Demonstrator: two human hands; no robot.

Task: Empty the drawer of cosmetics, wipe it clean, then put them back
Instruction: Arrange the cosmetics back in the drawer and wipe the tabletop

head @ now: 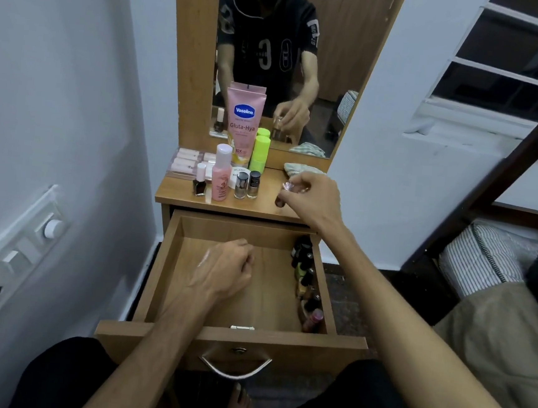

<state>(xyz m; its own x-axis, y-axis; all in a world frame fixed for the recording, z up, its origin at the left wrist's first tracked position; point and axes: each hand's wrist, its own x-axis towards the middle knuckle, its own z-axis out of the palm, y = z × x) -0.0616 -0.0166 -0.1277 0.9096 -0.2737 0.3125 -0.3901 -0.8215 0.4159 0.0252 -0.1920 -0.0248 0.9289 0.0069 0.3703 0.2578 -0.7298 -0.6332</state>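
Observation:
The wooden drawer (165, 260) is pulled out below the dresser top (260, 208). Several small dark bottles (307, 272) lie along its right wall. My left hand (223, 268) hovers inside the drawer with fingers curled, holding nothing I can see. Over the dresser top's right side, my right hand (314, 194) pinches a small bottle with a pink cap (287, 187). On the top stand a pink Vaseline tube (244, 120), a pink bottle (221, 177), a green bottle (260, 152), nail polish bottles (247, 185) and a pale pink boxed set (187, 161).
A mirror (274, 58) rises behind the dresser top. A folded cloth (296, 169) lies at the back right of the top. A white wall with a switch panel (12, 262) is on the left. A bed with striped bedding (480, 264) stands on the right.

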